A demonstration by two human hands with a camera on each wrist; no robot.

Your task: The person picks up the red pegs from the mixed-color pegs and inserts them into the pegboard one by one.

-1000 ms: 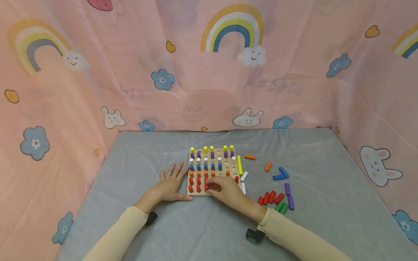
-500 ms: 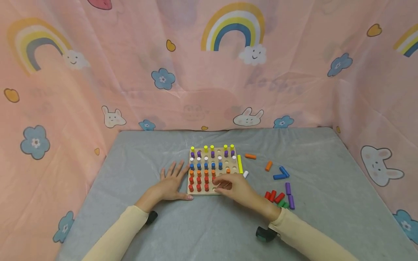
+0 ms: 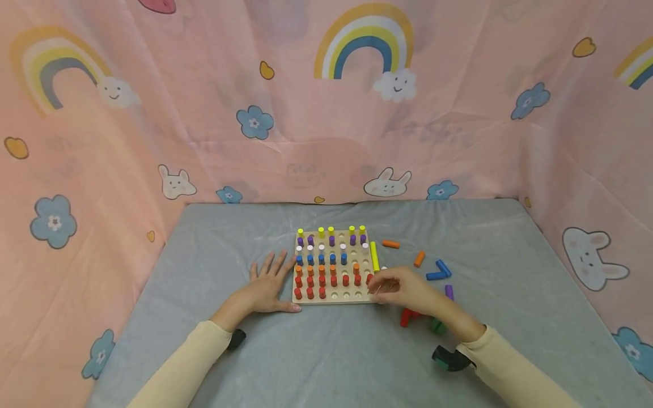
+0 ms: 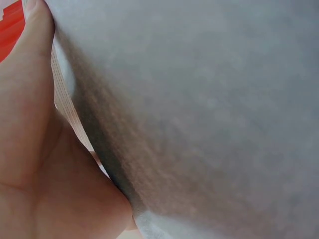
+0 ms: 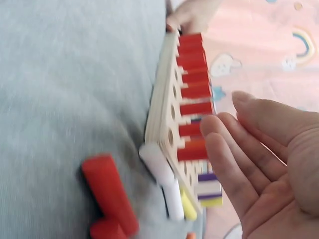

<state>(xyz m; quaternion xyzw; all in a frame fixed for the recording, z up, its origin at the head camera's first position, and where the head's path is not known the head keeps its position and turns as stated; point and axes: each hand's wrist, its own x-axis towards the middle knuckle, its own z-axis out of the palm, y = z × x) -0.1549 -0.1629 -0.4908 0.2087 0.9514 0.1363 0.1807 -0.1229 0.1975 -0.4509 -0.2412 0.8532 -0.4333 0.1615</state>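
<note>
My left hand (image 3: 267,292) lies flat with spread fingers on the cloth, against the left edge of a wooden pegboard (image 3: 340,301). Rows of coloured pegs stand in the board: yellow, purple, white, blue, orange and red from back to front. The front row has red pegs (image 3: 310,294) at its left and bare holes to their right. My right hand (image 3: 408,289) hovers over the board's front right corner. In the right wrist view its fingers are loosely bent, with nothing between them. The left wrist view catches only part of the left hand (image 4: 40,134) and the board's side.
Right of the board lie loose pegs: a yellow peg (image 3: 374,256), orange pegs (image 3: 419,259), blue pegs (image 3: 436,276), a purple peg (image 3: 449,292) and green ones partly behind the right arm. Loose red pegs (image 5: 110,191) and white pegs (image 5: 157,164) lie near the board's corner.
My right hand has moved right, from the front row's left part to the board's right edge, uncovering red pegs and bare holes. The left hand has stayed in place.
</note>
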